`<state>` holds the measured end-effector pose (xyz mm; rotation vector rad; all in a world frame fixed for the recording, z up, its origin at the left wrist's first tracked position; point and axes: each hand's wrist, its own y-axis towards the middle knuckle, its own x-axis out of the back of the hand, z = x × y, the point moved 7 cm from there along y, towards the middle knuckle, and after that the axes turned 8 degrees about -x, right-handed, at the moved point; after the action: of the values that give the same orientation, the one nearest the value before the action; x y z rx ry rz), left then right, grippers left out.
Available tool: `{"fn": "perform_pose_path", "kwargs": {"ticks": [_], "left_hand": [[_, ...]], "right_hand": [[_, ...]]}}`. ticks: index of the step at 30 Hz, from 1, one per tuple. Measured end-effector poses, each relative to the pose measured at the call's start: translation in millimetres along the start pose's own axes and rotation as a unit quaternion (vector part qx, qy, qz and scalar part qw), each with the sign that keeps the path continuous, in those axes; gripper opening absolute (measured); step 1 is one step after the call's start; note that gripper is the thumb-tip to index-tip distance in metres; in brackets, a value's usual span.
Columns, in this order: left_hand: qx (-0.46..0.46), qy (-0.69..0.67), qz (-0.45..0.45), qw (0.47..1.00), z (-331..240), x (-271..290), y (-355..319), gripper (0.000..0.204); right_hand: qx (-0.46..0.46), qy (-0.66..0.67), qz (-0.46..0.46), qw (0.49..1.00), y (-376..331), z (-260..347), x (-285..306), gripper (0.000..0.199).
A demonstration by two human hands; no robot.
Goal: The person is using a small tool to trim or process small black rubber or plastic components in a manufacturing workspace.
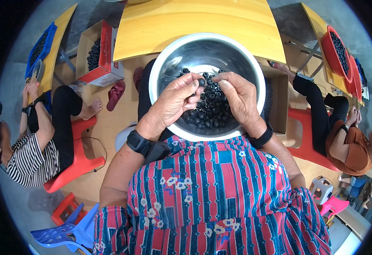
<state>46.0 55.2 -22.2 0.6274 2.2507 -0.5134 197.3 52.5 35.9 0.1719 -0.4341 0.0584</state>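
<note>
A wide steel bowl (260, 80) sits at my lap and holds many small black round parts with holes (209, 112), like rubber bushings. Over it, my left hand (179, 97) pinches one small black round part (201, 82) between thumb and forefinger. Close beside it on the right, my right hand (239, 95) is closed, thumb against the fingers. A thin greyish tip seems to show at its fingertips, but what it grips is too small to make out. The two hands are slightly apart, above the heaped parts.
A yellow table (198, 25) stands just beyond the bowl. To the left is a red-and-white carton (109, 51) with black parts; a brown carton (279, 106) is at the right. Co-workers sit on red stools on both sides. A blue plastic chair (73, 227) is behind left.
</note>
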Motion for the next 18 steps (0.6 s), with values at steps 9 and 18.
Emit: {"fn": "perform_pose_path", "kwargs": {"ticks": [9, 18], "left_hand": [[-0.031, 0.018, 0.03, 0.999, -2, 0, -2, 0.024], [-0.039, 0.03, 0.054, 0.997, -2, -1, -2, 0.029]], "right_hand": [[0.06, -0.142, 0.045, 0.987, -8, 16, -11, 0.023], [0.08, -0.172, 0.028, 0.982, -8, 19, -9, 0.024]]}}
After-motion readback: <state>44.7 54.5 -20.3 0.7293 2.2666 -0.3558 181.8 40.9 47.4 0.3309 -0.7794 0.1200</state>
